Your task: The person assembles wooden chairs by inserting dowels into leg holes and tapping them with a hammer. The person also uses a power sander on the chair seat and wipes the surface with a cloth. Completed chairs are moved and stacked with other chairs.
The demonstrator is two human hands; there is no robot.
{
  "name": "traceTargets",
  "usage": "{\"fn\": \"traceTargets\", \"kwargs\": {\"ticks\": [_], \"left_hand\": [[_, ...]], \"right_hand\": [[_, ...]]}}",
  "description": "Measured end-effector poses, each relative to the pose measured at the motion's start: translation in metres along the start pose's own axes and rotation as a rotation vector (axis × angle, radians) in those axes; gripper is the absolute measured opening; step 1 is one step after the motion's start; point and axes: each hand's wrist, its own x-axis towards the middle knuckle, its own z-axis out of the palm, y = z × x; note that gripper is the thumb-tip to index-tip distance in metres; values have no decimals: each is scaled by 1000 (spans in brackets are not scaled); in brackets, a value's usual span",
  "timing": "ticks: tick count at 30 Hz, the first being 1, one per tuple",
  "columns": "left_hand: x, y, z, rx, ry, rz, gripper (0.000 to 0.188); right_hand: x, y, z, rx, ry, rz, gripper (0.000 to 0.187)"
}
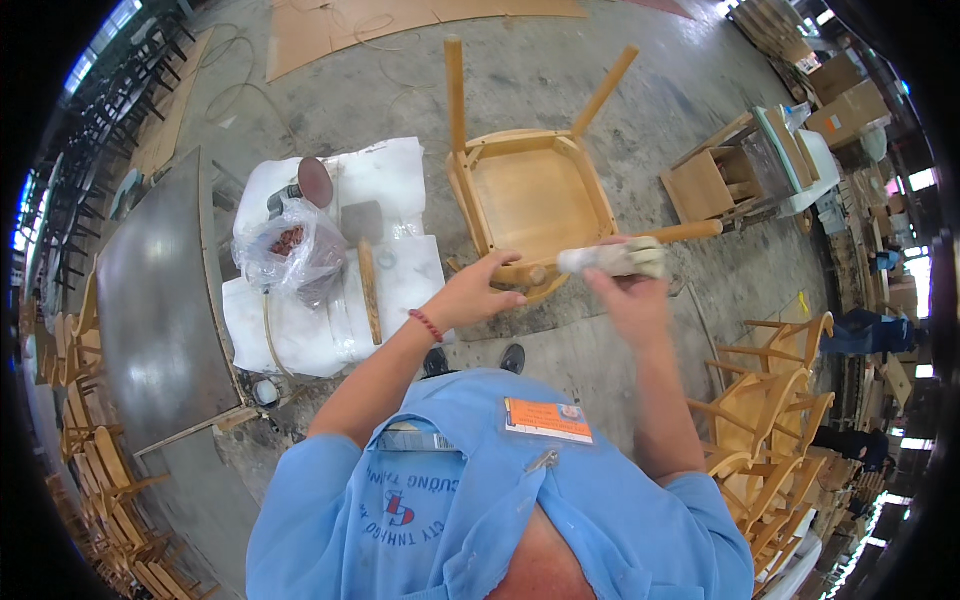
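Note:
A pale wooden chair or stool frame (pixel 545 190) lies upturned in front of me, its legs sticking up and outward. My left hand (pixel 480 295) is at its near edge, thumb and fingers spread apart beside the near leg (pixel 525 274); whether they touch it is hard to tell. Over the near right corner, my right hand (pixel 630 290) is closed on a whitish bundle (pixel 620 260), blurred, with a rounded white end toward the left. It looks like a bottle or a wrapped cloth, and I cannot make out which.
To the left, a white foam-covered surface (pixel 395 260) carries a mallet (pixel 367 285), a plastic bag (pixel 290 250) of reddish-brown bits and a sanding disc tool (pixel 312 183). A dark metal-topped table (pixel 160 310) stands farther left. Wooden chairs (pixel 765 410) are stacked at right, near a wooden box (pixel 705 185).

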Motion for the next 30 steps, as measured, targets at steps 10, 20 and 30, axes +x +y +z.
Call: {"fn": "traceTargets", "kwargs": {"ticks": [10, 20, 30], "left_hand": [[22, -3, 43, -27, 135, 8, 47], [24, -6, 43, -33, 108, -65, 41], [22, -10, 47, -43, 133, -18, 43]], "right_hand": [[20, 9, 11, -645, -37, -160, 34], [12, 6, 19, -531, -311, -446, 39], [22, 12, 9, -651, -265, -391, 44]]}}
